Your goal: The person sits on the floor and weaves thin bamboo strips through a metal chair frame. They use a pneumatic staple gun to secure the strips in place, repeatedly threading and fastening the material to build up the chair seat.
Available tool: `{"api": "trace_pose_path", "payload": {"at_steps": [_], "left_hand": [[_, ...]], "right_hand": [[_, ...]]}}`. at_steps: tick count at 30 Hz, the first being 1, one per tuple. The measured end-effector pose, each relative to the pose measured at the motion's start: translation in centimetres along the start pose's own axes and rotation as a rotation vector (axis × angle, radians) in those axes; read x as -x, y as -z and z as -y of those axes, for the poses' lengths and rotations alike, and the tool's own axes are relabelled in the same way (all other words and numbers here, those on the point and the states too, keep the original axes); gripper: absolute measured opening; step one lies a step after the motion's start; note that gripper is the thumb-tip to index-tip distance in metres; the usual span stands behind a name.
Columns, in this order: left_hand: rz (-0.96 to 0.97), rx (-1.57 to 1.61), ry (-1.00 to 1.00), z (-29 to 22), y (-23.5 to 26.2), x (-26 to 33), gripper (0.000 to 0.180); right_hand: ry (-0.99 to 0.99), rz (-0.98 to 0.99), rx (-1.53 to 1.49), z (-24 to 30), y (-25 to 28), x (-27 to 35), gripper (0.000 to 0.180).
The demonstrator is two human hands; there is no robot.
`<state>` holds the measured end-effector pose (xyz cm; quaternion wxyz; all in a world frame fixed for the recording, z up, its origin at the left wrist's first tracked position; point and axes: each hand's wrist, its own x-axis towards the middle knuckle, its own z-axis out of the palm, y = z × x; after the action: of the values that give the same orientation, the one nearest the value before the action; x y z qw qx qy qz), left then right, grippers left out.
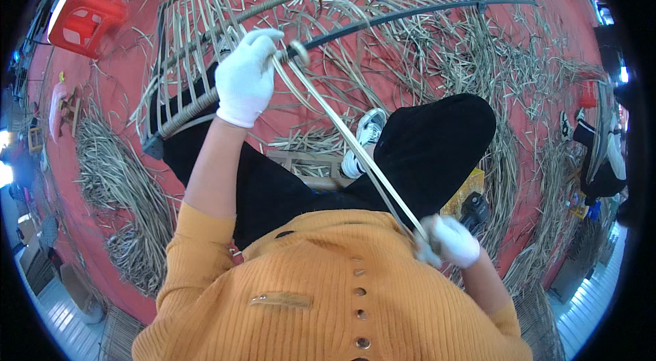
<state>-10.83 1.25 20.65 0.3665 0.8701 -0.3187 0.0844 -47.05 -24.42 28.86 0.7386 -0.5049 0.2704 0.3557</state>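
A dark metal frame (417,14) lies across my left thigh and stretches out in front of me. Pale wicker strips cross its left end, and part of its near bar is wrapped in them. My left hand (246,81), in a white glove, is closed at this near bar, beside a loop of strip (299,53). From there a long pale wicker strip (348,139), doubled or paired, runs taut down to my right hand (447,241). That gloved hand, slightly blurred, is closed around the strip's lower end beside my right hip.
Loose wicker strips (471,67) litter the red floor covering, with a thick bundle (116,169) at left. A red plastic stool (85,18) stands far left. Beside my right leg are a yellow box (465,191) and a dark object (476,210). Another person (601,163) is at far right.
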Motion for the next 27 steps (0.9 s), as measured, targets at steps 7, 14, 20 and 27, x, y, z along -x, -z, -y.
{"api": "trace_pose_path", "payload": {"at_steps": [7,14,20,27], "left_hand": [[0.072,0.063,0.024,0.2,0.2,-0.3,0.008],[0.055,0.101,0.030,0.1,0.2,-0.4,0.009],[0.104,0.071,0.040,-0.5,0.7,-0.2,0.009],[-0.024,0.063,-0.019,-1.0,-0.2,-0.1,0.019]], "right_hand": [[-0.823,-0.474,1.476,-10.1,8.7,9.5,0.054],[0.657,-0.801,0.193,9.5,0.8,-11.8,0.027],[0.392,-0.332,0.421,18.6,-9.3,-23.8,0.035],[0.919,-0.248,0.787,24.7,-5.1,-29.9,0.031]]}}
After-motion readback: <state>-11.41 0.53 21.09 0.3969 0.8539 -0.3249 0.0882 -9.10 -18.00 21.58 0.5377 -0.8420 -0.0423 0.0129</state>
